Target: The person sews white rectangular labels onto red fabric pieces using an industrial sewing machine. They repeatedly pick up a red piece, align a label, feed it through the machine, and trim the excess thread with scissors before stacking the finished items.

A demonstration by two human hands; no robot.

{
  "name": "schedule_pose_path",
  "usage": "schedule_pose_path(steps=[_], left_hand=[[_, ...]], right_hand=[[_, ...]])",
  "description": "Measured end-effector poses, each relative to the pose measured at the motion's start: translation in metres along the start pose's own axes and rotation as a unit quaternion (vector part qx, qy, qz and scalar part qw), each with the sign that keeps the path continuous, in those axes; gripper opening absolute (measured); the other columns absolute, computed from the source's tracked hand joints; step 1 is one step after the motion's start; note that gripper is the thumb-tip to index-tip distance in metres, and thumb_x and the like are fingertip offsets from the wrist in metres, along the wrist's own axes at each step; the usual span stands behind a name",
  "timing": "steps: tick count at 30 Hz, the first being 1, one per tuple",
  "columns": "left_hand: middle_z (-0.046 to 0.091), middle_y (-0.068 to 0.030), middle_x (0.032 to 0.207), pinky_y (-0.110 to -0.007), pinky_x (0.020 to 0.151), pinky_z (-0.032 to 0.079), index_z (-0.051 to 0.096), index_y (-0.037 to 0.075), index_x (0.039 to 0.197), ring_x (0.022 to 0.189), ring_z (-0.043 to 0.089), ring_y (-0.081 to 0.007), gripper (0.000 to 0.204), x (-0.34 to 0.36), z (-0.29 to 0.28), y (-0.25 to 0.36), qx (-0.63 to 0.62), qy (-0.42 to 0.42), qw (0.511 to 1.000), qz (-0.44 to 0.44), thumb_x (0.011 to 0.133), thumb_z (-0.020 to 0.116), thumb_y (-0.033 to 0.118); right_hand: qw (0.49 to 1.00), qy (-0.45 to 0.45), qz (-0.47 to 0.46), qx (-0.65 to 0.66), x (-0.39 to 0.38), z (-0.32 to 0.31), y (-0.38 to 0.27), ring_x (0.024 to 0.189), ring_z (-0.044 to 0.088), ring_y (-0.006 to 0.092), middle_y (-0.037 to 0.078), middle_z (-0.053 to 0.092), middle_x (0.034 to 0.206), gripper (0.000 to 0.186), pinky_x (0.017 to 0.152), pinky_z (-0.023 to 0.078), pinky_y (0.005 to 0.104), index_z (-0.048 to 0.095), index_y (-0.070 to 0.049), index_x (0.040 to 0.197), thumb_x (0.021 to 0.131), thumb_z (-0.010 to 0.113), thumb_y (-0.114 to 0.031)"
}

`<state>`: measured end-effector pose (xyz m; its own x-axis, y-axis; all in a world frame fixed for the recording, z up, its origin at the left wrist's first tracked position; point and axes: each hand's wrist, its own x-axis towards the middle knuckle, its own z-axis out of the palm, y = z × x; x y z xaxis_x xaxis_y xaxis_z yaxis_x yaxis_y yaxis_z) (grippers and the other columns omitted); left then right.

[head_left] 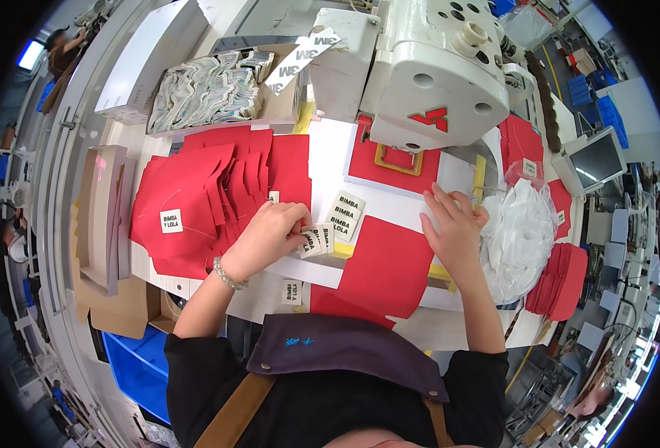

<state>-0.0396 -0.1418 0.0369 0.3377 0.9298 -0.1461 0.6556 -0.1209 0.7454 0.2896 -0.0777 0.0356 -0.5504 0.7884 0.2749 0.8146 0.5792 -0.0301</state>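
Note:
My left hand [266, 230] is closed, pinching a few small white fabric labels [318, 240] with black print. Just right of it, more labels in a strip [347, 213] lie on the white work surface. My right hand [453, 222] holds nothing; its fingers are stretched and apart beside a red fabric panel [364, 158]. That panel lies under the head of a white sewing machine [449, 89], with a yellow frame [398, 160] on it. Closer to me is another red panel [389, 269]. One loose label [292, 291] rests near the front edge.
Stacked red panels [218, 179] lie at left, beside a long cardboard tray [103, 216]. Behind them is a box of folded label strips [209, 89]. At right are a plastic bag of white pieces [520, 239], a red stack [561, 280] and a small screen [597, 161].

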Motion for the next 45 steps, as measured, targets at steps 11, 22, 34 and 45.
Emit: schedule_pose_path(steps=[11, 22, 34, 45], left_hand=[[0.069, -0.0059, 0.084, -0.019, 0.066, 0.053, 0.058, -0.002, 0.097, 0.076, 0.067, -0.0067, 0.015, 0.043, 0.013, 0.030, -0.452, 0.042, 0.890, -0.038, 0.087, 0.069, -0.001], [0.066, -0.0066, 0.091, -0.026, 0.070, 0.054, 0.050, 0.002, 0.103, 0.084, 0.067, -0.0119, 0.022, 0.075, 0.035, 0.021, -0.388, 0.107, 0.915, -0.017, 0.089, 0.067, 0.002], [0.054, -0.0115, 0.136, -0.041, 0.102, 0.036, 0.055, 0.002, 0.131, 0.124, 0.049, -0.0268, 0.057, 0.095, 0.041, 0.036, 0.175, 0.101, 0.965, 0.167, 0.086, 0.069, 0.034], [0.051, -0.0116, 0.141, -0.048, 0.104, 0.033, 0.051, 0.002, 0.136, 0.131, 0.046, -0.0229, 0.068, 0.109, 0.055, 0.030, 0.322, 0.115, 0.923, 0.176, 0.086, 0.065, 0.047]], right_hand=[[0.668, -0.162, 0.220, 0.692, 0.022, -0.009, -0.038, 0.087, 0.068, 0.0140, 0.011, 0.072, 0.101, 0.030, 0.076, 0.052, 0.0265, 0.063, 0.001, 0.119, 0.090, 0.066, -0.004], [0.664, -0.114, 0.235, 0.700, 0.052, 0.019, -0.021, 0.075, 0.066, 0.0124, 0.008, 0.070, 0.087, 0.021, 0.066, 0.052, 0.0236, 0.062, 0.001, 0.108, 0.088, 0.067, -0.003], [0.788, -0.145, 0.254, 0.541, 0.098, 0.040, 0.035, 0.063, 0.068, 0.0125, 0.011, 0.070, 0.075, 0.016, 0.055, 0.053, 0.0228, 0.065, 0.005, 0.096, 0.083, 0.066, -0.004], [0.798, -0.114, 0.255, 0.534, 0.100, 0.047, 0.036, 0.063, 0.068, 0.0135, 0.012, 0.071, 0.076, 0.020, 0.056, 0.055, 0.0248, 0.065, 0.007, 0.097, 0.082, 0.067, -0.006]])
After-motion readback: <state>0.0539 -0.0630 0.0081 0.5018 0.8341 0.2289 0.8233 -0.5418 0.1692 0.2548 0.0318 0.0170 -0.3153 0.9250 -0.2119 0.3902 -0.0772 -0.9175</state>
